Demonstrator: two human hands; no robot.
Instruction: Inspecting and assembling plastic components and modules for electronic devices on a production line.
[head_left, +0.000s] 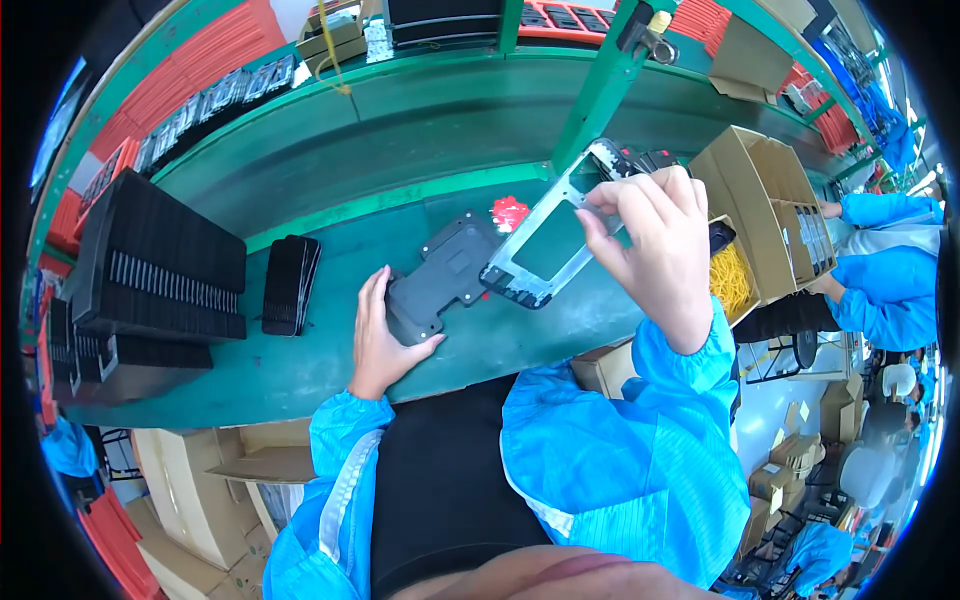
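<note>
My right hand point(655, 235) pinches a phone-sized frame point(527, 247) by its long side and holds it tilted above the bench. The frame has a silver inner face, dark corners and a large rectangular opening. Below and to its left lies a dark grey fixture block point(450, 268) with a stepped outline and small corner studs. My left hand point(382, 338) grips the near left end of that block, thumb on the near side and fingers along the left edge. A red patch point(509, 213) lies just past the block, partly behind the frame.
A green bench point(340, 375) carries a stack of dark phone-shaped pieces point(292, 285) and tall black slotted racks point(160, 265) at left. To the right stand a cardboard box point(765, 190) and a bin of yellow strands point(730, 280). A green post point(603, 90) rises behind. A co-worker's blue sleeve point(885, 290) shows at far right.
</note>
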